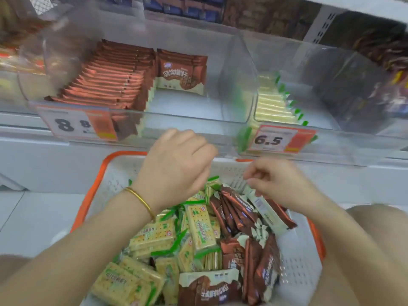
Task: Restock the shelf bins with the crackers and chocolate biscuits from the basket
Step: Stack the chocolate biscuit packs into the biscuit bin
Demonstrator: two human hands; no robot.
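Because the white perforated plastic basket with the orange rim [297,274] at 6 o'clock was heaped with goods, I judged the restocking as only partly done. In it the yellow cracker packets with green ends [199,228] lay toward 7 o'clock and the brown chocolate biscuit packets [262,268] toward 5 o'clock, mixed in the middle. On the shelf, the clear plastic bin at 11 o'clock [183,104] held neat rows of brown biscuit packets [103,82], but its right part was bare. The second clear bin at 1 o'clock [320,102] had one row of pale cracker packets [273,102] along its left wall, and the rest looked unfilled. The right hand [278,184] pinched the cream end of one brown packet [268,212] that leaned at the basket's far side. The left hand [176,166] hovered over the crackers with fingers curled down; whether they grasped anything, I could not tell. By my estimate, both bins needed many more packets.
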